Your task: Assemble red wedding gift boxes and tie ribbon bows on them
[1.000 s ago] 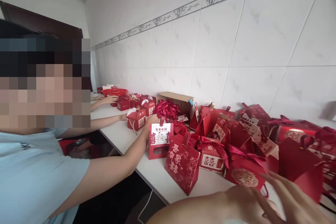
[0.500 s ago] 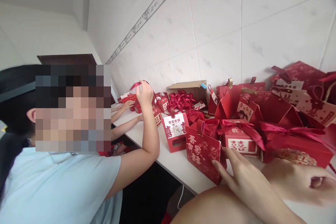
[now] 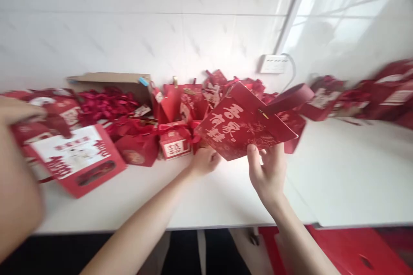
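Note:
A red gift box [image 3: 238, 126] with pale lettering and a dark red strap handle is tilted in the air above the table. My right hand [image 3: 267, 172] grips it from below, thumb on the lettered front and the other fingers behind. At the box's lower left corner is my left hand [image 3: 204, 161], its fingers curled; whether they hold anything I cannot make out. Just behind the left hand sits a small red box with a ribbon [image 3: 176, 142] and a white label.
Another person's arm [image 3: 19, 159] reaches in at the left, beside a red box with a white picture panel [image 3: 77, 159]. A cardboard box of red ribbons [image 3: 109, 101] stands by the wall. More red boxes [image 3: 393, 90] line the back right of the white table [image 3: 342, 180].
My view has swung to the right. The gift box has come up off the table in my right hand and is now tilted. My left hand stays curled.

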`<act>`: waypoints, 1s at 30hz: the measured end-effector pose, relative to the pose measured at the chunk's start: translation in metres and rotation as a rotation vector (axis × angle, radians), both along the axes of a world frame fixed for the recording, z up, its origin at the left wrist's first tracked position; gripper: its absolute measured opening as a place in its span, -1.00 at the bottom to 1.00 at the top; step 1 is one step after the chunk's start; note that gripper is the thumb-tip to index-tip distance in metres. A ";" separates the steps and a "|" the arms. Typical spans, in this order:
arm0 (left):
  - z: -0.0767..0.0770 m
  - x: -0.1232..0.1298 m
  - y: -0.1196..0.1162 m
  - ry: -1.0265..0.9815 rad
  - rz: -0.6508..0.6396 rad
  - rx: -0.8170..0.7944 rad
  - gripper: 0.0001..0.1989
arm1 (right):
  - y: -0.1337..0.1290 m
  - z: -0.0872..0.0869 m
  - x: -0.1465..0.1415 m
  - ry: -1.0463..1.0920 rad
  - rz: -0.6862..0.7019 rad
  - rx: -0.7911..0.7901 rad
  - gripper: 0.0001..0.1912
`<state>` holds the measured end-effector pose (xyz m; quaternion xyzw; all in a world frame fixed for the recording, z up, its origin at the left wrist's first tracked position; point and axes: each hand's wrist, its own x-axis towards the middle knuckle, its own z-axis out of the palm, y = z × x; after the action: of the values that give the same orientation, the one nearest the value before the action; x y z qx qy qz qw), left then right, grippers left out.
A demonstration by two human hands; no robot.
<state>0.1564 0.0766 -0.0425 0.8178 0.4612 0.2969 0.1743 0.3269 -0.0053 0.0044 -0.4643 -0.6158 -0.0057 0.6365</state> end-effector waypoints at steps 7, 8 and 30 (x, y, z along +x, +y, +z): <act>-0.004 0.022 -0.008 -0.173 -0.103 0.021 -0.77 | -0.036 -0.033 0.107 -0.090 -0.426 -0.243 -0.72; -0.003 0.020 -0.008 -0.160 -0.122 0.028 -0.78 | -0.039 -0.037 0.114 -0.107 -0.446 -0.316 -0.70; -0.015 0.034 -0.009 -0.084 -0.148 0.124 -0.83 | -0.013 0.017 0.019 -0.797 -0.364 -0.912 -0.64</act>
<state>0.1901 0.0677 -0.0579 0.8456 0.3727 0.3452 0.1640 0.3459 -0.0187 0.0210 -0.7484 -0.6574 -0.0234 0.0852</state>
